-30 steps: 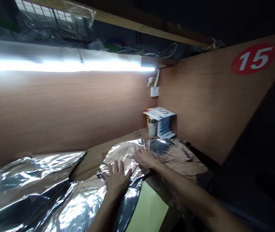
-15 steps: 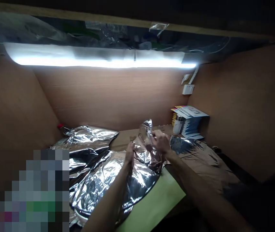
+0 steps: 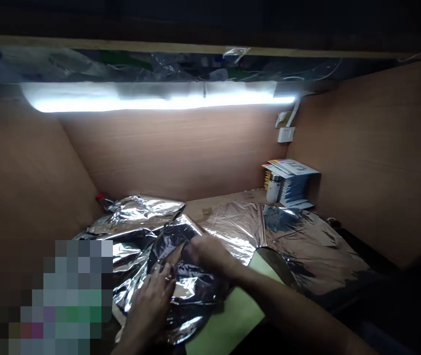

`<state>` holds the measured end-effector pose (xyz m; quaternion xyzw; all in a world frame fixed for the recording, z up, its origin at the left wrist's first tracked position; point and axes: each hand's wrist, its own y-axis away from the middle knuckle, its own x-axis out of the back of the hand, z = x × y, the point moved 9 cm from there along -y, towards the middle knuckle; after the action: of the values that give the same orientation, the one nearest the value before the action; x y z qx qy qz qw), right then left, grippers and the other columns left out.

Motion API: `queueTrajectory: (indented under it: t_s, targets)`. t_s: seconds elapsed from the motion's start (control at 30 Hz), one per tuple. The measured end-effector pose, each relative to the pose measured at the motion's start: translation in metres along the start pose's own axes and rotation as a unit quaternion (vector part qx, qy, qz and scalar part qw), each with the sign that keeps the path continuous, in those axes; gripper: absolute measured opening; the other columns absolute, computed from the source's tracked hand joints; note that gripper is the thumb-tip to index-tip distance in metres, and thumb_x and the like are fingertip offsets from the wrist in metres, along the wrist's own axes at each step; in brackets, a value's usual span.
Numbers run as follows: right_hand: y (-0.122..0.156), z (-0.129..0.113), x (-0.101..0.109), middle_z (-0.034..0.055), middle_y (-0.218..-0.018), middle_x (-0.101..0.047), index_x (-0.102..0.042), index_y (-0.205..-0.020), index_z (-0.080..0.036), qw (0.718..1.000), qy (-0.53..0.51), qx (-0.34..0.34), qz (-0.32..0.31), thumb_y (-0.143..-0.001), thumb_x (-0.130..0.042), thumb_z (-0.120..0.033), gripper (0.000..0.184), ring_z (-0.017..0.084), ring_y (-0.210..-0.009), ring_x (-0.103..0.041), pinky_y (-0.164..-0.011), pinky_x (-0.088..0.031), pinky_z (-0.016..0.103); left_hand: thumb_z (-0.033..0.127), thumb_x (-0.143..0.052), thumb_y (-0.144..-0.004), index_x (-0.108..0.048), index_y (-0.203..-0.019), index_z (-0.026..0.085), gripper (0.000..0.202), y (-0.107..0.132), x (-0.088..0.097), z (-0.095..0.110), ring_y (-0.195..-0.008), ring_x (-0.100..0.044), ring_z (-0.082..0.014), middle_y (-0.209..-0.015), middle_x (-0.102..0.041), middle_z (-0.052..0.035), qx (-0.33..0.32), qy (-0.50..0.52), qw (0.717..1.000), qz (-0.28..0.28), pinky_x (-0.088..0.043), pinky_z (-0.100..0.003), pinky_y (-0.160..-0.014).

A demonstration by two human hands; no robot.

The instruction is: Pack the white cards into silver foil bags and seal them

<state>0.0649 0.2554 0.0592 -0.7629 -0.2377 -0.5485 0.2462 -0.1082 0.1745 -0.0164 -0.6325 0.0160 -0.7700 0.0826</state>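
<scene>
A crumpled silver foil piece [image 3: 190, 288] with a rounded lower edge lies in front of me, its upper part folded over. My left hand [image 3: 157, 286] rests on its left side, palm down with the fingers spread. Close by on the right, my right hand [image 3: 210, 254] is closed at the fold of the foil, its fingertips slightly blurred. A light green sheet [image 3: 228, 320] lies partly beneath the foil. More silver foil [image 3: 140, 212] is heaped at the back left, and another foil piece [image 3: 317, 246] spreads flat on the right.
Stacked printed packets [image 3: 295, 185] and a white bottle with a metal cap [image 3: 273, 188] stand in the back right corner. A red-capped bottle [image 3: 101, 198] is at the back left. Wooden panels [image 3: 173, 153] enclose the table under a lit tube [image 3: 158, 104]; a socket [image 3: 286, 134] hangs on the wall.
Both hands have moved left and nearer to me, with the upper part of the foil folding down. The left hand now lies flat on it. The flat foil on the right is more exposed.
</scene>
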Motion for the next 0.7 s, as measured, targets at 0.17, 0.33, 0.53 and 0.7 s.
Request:
queueTrajectory:
  t_s: [0.17, 0.33, 0.53, 0.7]
  targets:
    - [0.004, 0.110, 0.003, 0.0116, -0.086, -0.077, -0.077, -0.087, -0.017, 0.982, -0.013, -0.181, -0.051, -0.087, -0.071, -0.059, 0.043, 0.027, -0.080, -0.072, -0.066, -0.050, 0.030, 0.065, -0.034, -0.098, -0.040, -0.160, 0.024, 0.075, 0.028, -0.037, 0.010, -0.159, -0.016, -0.0421, -0.171, -0.030, -0.0096, 0.024, -0.099, 0.993, -0.053, -0.013, -0.064, -0.126]
    - [0.012, 0.106, -0.004, 0.0172, -0.121, -0.074, -0.072, -0.122, -0.017, 0.980, -0.019, -0.199, 0.005, -0.104, -0.051, -0.046, 0.040, 0.030, -0.110, -0.070, -0.089, -0.053, 0.038, 0.056, -0.040, -0.097, -0.041, -0.160, 0.021, 0.071, 0.024, -0.020, 0.000, -0.159, -0.014, -0.0440, -0.172, -0.024, -0.0097, 0.030, -0.142, 0.988, -0.051, -0.006, -0.066, -0.125]
    - [-0.027, 0.014, -0.016, 0.0090, -0.174, -0.020, -0.031, -0.164, -0.034, 0.993, -0.008, 0.055, 0.101, -0.105, -0.042, -0.058, 0.065, 0.036, -0.160, -0.015, -0.125, -0.013, 0.063, 0.053, -0.034, -0.101, -0.030, -0.163, 0.029, 0.066, 0.010, -0.020, 0.028, -0.159, -0.015, -0.0436, -0.174, -0.019, -0.0021, 0.007, -0.118, 0.993, -0.023, -0.014, -0.068, -0.123]
    - [-0.047, 0.031, -0.055, 0.0095, -0.171, -0.031, -0.041, -0.160, -0.032, 0.996, -0.070, -0.034, -0.033, -0.101, -0.047, -0.064, 0.067, 0.037, -0.158, -0.021, -0.125, -0.011, 0.064, 0.065, -0.036, -0.098, -0.036, -0.161, 0.030, 0.072, -0.001, -0.034, 0.024, -0.159, -0.013, -0.0430, -0.172, -0.026, -0.0033, -0.005, -0.117, 0.992, -0.048, -0.007, -0.067, -0.125]
